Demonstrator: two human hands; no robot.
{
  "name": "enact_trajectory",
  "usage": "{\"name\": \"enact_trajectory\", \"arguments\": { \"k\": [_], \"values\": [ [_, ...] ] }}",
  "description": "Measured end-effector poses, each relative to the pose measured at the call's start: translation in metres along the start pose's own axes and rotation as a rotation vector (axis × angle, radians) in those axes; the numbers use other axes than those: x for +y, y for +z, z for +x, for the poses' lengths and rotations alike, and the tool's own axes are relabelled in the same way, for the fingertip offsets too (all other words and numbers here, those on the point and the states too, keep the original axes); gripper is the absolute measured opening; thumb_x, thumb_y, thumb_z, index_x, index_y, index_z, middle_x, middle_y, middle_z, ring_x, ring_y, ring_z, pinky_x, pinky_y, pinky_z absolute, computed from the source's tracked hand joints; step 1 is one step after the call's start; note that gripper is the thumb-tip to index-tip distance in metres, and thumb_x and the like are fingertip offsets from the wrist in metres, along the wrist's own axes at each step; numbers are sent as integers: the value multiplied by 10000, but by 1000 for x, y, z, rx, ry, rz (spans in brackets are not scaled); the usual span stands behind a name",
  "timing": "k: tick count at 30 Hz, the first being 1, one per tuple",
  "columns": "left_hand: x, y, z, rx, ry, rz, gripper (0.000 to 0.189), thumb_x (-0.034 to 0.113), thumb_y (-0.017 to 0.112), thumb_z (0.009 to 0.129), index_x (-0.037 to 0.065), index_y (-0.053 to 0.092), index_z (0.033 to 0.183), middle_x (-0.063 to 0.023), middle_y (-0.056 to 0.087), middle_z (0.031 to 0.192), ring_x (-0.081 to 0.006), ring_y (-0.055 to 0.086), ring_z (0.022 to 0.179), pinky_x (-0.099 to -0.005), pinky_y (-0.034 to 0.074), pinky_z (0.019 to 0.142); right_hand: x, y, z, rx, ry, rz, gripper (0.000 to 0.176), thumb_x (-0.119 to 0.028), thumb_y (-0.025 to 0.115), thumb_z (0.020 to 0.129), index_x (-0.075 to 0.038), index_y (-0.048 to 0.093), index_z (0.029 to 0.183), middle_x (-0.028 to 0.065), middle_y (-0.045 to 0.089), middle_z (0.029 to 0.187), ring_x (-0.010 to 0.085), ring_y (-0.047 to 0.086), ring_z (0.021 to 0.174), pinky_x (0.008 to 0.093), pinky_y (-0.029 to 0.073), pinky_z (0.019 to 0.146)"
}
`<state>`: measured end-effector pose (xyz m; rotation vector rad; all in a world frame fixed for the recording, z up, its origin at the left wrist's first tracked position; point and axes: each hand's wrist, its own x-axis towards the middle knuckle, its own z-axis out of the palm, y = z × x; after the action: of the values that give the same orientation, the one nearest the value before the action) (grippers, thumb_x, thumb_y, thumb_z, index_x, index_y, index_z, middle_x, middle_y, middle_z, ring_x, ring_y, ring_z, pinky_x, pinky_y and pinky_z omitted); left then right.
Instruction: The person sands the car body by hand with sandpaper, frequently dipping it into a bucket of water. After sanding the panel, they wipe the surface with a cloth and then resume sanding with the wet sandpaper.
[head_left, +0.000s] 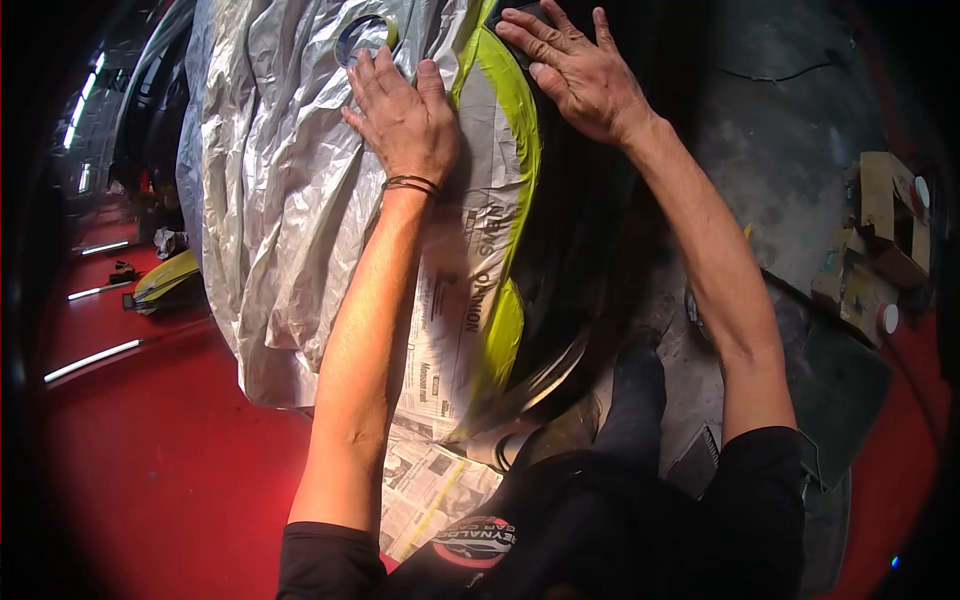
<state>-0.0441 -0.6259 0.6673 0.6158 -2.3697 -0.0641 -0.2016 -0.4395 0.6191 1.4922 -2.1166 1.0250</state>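
Note:
My left hand (408,125) lies on a wrinkled silvery cover sheet (270,200), fingers outstretched. Its fingertips reach the lower edge of a roll of masking tape (393,33), a yellow-green ring resting on the sheet. To the right, my right hand (585,80) has its fingers spread, the tips over a dark surface beside the upper end of a yellow-green tape strip (522,115). That strip borders a sheet of newspaper (440,340) down the cover's right side. A glossy dark panel (575,230) curves along the strip's outer edge.
More newspaper (425,495) lies low in front of me. Opened cardboard boxes (895,215) stand on the grey floor at right, near a dark flat sheet (830,380). A yellow and black object (168,280) is at left over the red floor (150,430).

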Motion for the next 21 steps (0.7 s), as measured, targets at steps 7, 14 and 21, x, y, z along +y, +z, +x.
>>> {"name": "enact_trajectory", "arguments": {
  "k": [7, 14, 21],
  "values": [
    [-1, 5, -1, 6, -7, 8, 650, 499, 427, 1143, 22, 437, 1585, -238, 360, 1707, -430, 251, 1624, -714, 146, 1263, -23, 16, -56, 28, 201, 118, 576, -318, 429, 1115, -307, 394, 1690, -72, 322, 1776, 273, 246, 1658, 696, 100, 1310],
    [2, -2, 0, -60, -10, -28, 654, 472, 430, 1137, 6, 412, 1597, -256, 328, 1719, -452, 210, 1636, -746, 114, 1257, -55, 38, -42, 291, 459, 175, 661, -346, 491, 1115, -68, 333, 1693, 162, 291, 1774, 422, 265, 1630, 720, 149, 1279],
    [0, -1, -1, -78, -15, -32, 639, 471, 431, 1141, 28, 412, 1600, -252, 330, 1721, -450, 206, 1639, -744, 123, 1256, -155, 32, -157, 34, 683, 274, 676, -348, 492, 1112, -158, 293, 1729, 60, 243, 1809, 350, 153, 1679, 723, -27, 1277]
  ]
}}
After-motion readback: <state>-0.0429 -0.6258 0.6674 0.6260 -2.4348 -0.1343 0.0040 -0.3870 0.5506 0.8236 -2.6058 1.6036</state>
